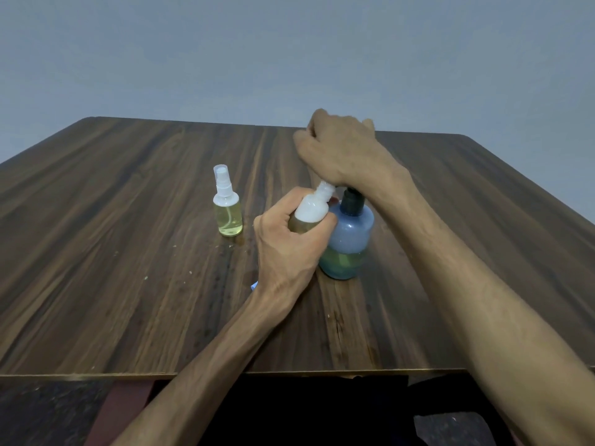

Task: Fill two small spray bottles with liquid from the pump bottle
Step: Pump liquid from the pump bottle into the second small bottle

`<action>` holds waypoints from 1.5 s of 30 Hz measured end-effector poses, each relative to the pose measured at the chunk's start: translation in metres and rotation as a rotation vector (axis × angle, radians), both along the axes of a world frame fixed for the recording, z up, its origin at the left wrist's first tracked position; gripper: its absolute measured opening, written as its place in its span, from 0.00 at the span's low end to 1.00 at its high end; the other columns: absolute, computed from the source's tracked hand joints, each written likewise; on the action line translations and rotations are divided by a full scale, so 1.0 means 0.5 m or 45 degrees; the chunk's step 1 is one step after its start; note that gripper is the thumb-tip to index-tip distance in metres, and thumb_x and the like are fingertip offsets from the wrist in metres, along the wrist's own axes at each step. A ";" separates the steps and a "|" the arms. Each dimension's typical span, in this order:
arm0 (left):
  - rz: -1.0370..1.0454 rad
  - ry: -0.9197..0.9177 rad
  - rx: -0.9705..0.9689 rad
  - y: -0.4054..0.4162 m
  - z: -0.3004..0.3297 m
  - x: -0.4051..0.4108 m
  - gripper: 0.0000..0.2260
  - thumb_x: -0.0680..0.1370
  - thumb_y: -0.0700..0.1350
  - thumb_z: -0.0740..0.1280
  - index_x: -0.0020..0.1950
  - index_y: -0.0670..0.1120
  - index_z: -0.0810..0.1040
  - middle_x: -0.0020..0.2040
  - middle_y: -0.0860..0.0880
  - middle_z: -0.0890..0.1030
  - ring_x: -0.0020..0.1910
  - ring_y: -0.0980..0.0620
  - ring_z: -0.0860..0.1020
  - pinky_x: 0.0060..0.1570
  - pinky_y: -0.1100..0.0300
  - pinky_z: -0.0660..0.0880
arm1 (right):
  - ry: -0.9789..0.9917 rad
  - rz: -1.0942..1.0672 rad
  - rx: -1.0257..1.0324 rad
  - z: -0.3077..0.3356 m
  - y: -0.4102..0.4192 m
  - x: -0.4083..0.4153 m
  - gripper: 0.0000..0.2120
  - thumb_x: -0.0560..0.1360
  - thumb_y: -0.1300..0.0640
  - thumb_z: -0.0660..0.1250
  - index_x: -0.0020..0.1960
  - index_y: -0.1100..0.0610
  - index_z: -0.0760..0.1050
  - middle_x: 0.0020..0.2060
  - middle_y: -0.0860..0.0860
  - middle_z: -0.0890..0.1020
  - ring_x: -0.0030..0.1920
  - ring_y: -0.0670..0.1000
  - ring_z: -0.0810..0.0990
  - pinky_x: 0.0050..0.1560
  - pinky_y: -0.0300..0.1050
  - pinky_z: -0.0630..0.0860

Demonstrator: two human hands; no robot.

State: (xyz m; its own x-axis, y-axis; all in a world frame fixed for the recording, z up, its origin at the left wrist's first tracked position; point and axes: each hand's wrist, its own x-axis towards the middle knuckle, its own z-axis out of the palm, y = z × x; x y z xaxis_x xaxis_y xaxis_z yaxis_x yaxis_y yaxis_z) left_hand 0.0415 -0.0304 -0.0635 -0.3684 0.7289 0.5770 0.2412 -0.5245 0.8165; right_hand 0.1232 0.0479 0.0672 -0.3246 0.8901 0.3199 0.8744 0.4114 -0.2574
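The right hand is held knuckles-up above the dark pump head of the blue translucent plastic pump bottle, wrist bent downward, the heel of the hand over the pump; its fingers are curled, but whether anything is gripped cannot be told. The left hand is wrapped around a small uncapped clear spray bottle, tilted with its open neck towards the pump. Yellowish liquid is seen in the pump bottle's lower third. A second small clear spray bottle with white sprayer top, holding yellowish liquid, stands upright on the dark wood-grain table, left of both hands.
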 end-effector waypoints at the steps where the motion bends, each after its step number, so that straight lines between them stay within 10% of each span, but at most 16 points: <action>1: -0.006 -0.001 0.008 -0.001 0.000 0.000 0.07 0.75 0.42 0.72 0.49 0.41 0.87 0.41 0.42 0.85 0.43 0.39 0.81 0.42 0.41 0.79 | 0.019 0.001 0.032 0.003 -0.001 0.001 0.13 0.85 0.49 0.53 0.56 0.56 0.72 0.41 0.47 0.76 0.45 0.53 0.74 0.58 0.54 0.61; 45: -0.003 -0.019 0.021 0.004 -0.003 0.005 0.08 0.75 0.43 0.73 0.50 0.40 0.86 0.42 0.41 0.85 0.43 0.39 0.81 0.42 0.43 0.79 | 0.124 -0.013 0.032 0.001 0.000 0.015 0.12 0.85 0.51 0.53 0.54 0.56 0.72 0.41 0.48 0.78 0.45 0.53 0.75 0.59 0.52 0.63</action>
